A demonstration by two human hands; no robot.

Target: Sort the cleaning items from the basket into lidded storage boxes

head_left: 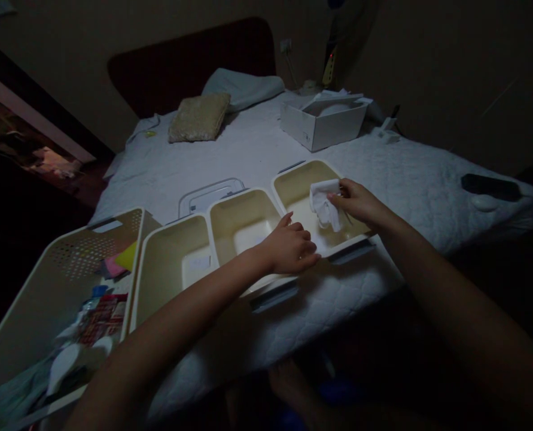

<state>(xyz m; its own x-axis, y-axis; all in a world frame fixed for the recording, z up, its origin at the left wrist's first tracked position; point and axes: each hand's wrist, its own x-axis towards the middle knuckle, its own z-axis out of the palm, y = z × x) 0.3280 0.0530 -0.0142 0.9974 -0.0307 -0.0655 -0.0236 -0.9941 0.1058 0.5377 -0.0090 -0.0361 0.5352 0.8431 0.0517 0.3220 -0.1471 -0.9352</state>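
Three cream plastic bins stand in a row on a white quilted bed. My right hand [358, 200] is closed on a crumpled white cloth [324, 205] and holds it over the rightmost bin [293, 185]. My left hand [291, 246] rests with curled fingers on the near rim between the middle bin [239, 218] and the rightmost one. The left bin [167, 269] holds nothing but a pale label on its floor.
A perforated cream basket [69, 251] at the near left holds pink and yellow notes, packets and white items. A clear lid [210, 194] lies behind the bins. Farther back are a white box [322, 123], two pillows [198, 117] and a dark object [490, 187] at the right edge.
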